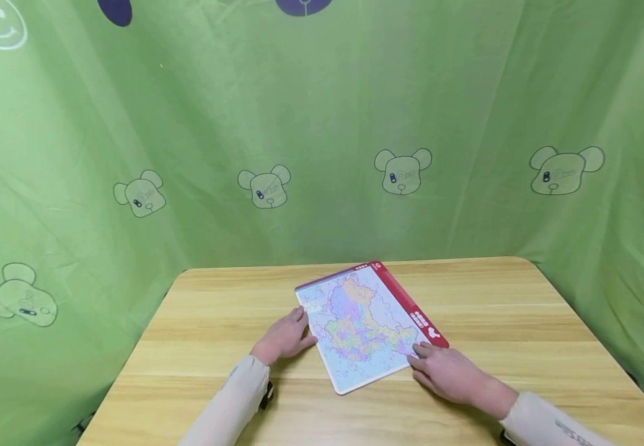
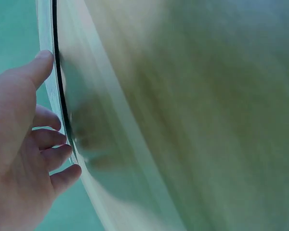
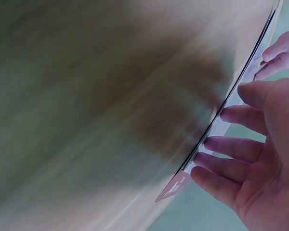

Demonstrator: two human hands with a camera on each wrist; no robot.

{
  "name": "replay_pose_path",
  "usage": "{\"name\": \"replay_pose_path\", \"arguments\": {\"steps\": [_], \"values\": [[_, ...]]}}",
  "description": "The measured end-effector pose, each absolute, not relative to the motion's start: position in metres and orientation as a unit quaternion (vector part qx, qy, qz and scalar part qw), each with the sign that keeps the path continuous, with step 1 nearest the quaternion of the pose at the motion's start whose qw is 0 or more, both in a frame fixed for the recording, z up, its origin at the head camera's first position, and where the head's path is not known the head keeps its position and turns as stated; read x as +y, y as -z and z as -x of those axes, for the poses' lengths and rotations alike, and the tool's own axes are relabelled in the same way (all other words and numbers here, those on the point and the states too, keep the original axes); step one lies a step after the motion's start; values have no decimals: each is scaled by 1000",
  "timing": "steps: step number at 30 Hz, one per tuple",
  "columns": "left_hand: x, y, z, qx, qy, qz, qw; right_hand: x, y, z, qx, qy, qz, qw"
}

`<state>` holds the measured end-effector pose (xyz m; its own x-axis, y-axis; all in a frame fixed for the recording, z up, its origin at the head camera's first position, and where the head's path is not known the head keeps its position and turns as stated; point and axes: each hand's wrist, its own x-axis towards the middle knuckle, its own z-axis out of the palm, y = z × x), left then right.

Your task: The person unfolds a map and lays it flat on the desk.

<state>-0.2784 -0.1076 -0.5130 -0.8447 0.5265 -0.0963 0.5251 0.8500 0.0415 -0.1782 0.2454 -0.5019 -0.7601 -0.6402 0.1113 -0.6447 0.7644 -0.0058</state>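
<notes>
Your map board (image 1: pixel 363 328) lay slanted, long axis running far-left to near-right, red band (image 1: pixel 398 296) rightward, white lettering (image 1: pixel 421 319) too small to read; your left hand (image 1: pixel 284 336) and right hand (image 1: pixel 451 374), apart, touched its edges, unclenched.

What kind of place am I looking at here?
It looks like a small curtained-off workspace, though I can't tell what building it's in. Green cloth printed with bear faces hangs behind and beside a wooden table, with a map on it.

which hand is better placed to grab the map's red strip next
Probably the right hand: it's by the near end of the red strip, while the left hand is at the opposite edge of the map.
</notes>
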Motion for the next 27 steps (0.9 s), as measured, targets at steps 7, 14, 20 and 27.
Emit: {"name": "replay_pose_path", "arguments": {"steps": [7, 14, 20, 27], "values": [[-107, 513, 277, 958, 6, -282, 53, 245, 501, 178, -940, -28, -337, 45], [-104, 511, 275, 958, 30, -283, 28, 246, 500, 178, -945, -33, -321, 48], [-101, 512, 273, 961, 24, -277, 4, 245, 499, 179, -948, -33, -313, 52], [-100, 511, 266, 956, 26, -290, -15, 249, 500, 179, -954, -45, -292, 45]]}}
